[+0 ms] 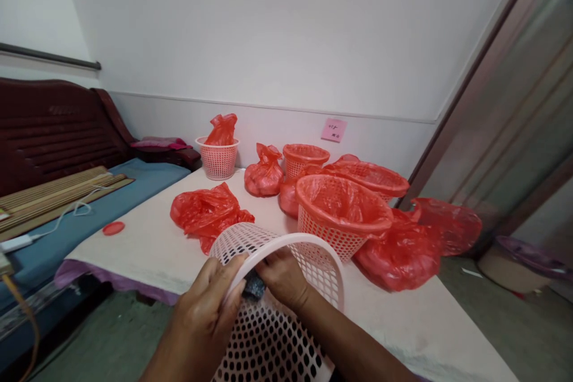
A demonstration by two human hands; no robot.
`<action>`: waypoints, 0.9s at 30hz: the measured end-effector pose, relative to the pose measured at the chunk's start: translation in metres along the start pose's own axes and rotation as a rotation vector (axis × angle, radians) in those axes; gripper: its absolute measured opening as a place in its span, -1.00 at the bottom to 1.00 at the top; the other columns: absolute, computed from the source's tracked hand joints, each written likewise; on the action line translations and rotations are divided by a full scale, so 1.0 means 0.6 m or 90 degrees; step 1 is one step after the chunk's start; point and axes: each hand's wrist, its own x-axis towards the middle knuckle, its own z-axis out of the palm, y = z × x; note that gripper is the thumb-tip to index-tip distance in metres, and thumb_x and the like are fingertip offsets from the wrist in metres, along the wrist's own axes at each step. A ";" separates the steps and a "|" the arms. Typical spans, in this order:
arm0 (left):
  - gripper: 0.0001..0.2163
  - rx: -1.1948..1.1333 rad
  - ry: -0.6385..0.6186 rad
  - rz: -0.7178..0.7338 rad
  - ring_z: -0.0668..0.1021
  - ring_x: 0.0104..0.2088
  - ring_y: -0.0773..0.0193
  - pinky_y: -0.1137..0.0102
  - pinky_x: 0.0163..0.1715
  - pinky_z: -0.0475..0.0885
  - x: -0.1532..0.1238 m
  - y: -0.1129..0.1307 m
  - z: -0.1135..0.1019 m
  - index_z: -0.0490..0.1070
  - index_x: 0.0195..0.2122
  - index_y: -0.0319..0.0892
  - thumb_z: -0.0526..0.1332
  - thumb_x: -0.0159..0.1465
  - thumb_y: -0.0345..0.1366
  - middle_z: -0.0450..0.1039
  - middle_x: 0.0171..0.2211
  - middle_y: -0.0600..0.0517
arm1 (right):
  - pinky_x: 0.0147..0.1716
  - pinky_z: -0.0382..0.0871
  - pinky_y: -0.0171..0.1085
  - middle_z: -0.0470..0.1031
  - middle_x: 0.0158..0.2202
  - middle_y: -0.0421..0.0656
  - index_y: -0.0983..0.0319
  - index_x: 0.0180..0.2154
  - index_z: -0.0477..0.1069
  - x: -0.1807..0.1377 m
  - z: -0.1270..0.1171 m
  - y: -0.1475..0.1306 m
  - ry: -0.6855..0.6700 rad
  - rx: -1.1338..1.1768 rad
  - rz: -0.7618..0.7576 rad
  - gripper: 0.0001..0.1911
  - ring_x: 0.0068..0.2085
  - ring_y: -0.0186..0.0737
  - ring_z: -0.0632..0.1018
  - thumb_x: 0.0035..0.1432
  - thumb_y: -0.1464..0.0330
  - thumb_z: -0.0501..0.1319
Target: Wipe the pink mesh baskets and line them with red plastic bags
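Note:
A pale pink perforated plastic basket (pixel 277 343) lies tipped on its side at the near edge of the table, its mouth facing me. My left hand (pixel 208 304) grips its rim on the left, fingers wrapped over the edge. Inside the basket is my right hand (pixel 282 277), closed on a dark, bluish-grey cloth (pixel 254 285) against the inner wall. Its fingertips are partly hidden by the rim. Just beyond the basket lies a crumpled red plastic bag (pixel 208 209).
Red-lined baskets (pixel 329 236) stand at the right, beside a filled red bag (pixel 398 256). Farther back are a knotted red bag (pixel 264 173) and a pink basket (pixel 219 161) holding another bag. A red lid (pixel 113 228) lies left on the white table (pixel 147 239). A wooden bench (pixel 54 125) stands left.

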 end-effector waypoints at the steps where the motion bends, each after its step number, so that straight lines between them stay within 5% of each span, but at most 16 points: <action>1: -0.64 0.005 0.004 -0.002 0.52 -0.28 0.33 0.46 -0.28 0.47 -0.001 -0.001 -0.001 0.18 0.20 0.04 0.03 0.39 -0.29 0.33 -0.27 0.07 | 0.02 0.29 -0.05 0.51 -0.07 0.06 0.29 0.00 0.44 0.001 0.005 0.005 -0.015 -0.004 0.012 -0.69 0.01 -0.01 0.46 0.33 0.39 0.02; 5: -0.67 0.003 -0.012 -0.007 0.53 -0.29 0.32 0.45 -0.31 0.47 0.000 -0.007 -0.004 0.23 0.17 0.03 0.05 0.38 -0.26 0.34 -0.30 0.08 | -0.27 0.39 -0.09 0.53 -0.35 0.11 0.38 -0.37 0.52 -0.023 0.033 -0.002 -0.091 -0.013 0.067 -0.82 -0.24 0.04 0.54 0.17 0.50 0.14; 11: -0.66 0.024 0.018 -0.024 0.53 -0.20 0.18 0.25 -0.19 0.46 0.036 -0.049 -0.011 0.31 0.14 -0.13 0.02 0.38 -0.22 0.40 -0.23 -0.03 | -0.39 0.30 -0.30 0.52 -0.33 -0.16 0.19 -0.34 0.48 -0.102 0.035 -0.069 -0.145 0.075 -0.011 -0.84 -0.34 -0.20 0.50 -0.02 0.29 0.32; 15: -0.67 0.007 0.021 -0.035 0.51 -0.05 0.13 0.19 -0.03 0.42 0.061 -0.076 -0.017 0.36 0.10 -0.13 0.04 0.38 -0.18 0.45 -0.09 -0.08 | -0.50 0.18 -0.34 0.48 -0.39 -0.27 0.11 -0.33 0.49 -0.138 0.044 -0.106 -0.116 0.136 -0.137 -0.77 -0.41 -0.31 0.42 0.14 0.10 0.26; 18: -0.67 -0.006 0.020 -0.032 0.51 -0.02 0.14 0.17 0.01 0.41 0.065 -0.076 -0.018 0.36 0.10 -0.12 0.04 0.37 -0.18 0.47 -0.07 -0.08 | -0.41 0.24 -0.27 0.48 -0.45 -0.22 0.14 -0.39 0.51 -0.150 0.032 -0.102 -0.082 0.084 -0.177 -0.78 -0.41 -0.25 0.41 0.15 0.14 0.27; 23: -0.66 -0.019 0.009 -0.043 0.51 -0.02 0.15 0.15 0.02 0.41 0.060 -0.076 -0.023 0.37 0.10 -0.14 0.03 0.37 -0.18 0.49 -0.07 -0.08 | -0.20 0.30 -0.08 0.52 -0.40 -0.13 0.20 -0.44 0.52 -0.159 -0.022 -0.057 -0.089 -0.041 -0.016 -0.89 -0.28 -0.08 0.48 0.13 0.36 0.30; 27: -0.65 -0.027 0.001 -0.060 0.51 0.00 0.12 0.15 0.04 0.38 0.061 -0.091 -0.026 0.39 0.09 -0.18 0.04 0.36 -0.17 0.48 -0.03 -0.11 | -0.33 0.28 -0.18 0.46 -0.46 -0.22 0.13 -0.44 0.48 -0.179 -0.019 -0.059 -0.047 -0.016 -0.114 -0.86 -0.36 -0.17 0.45 0.10 0.24 0.33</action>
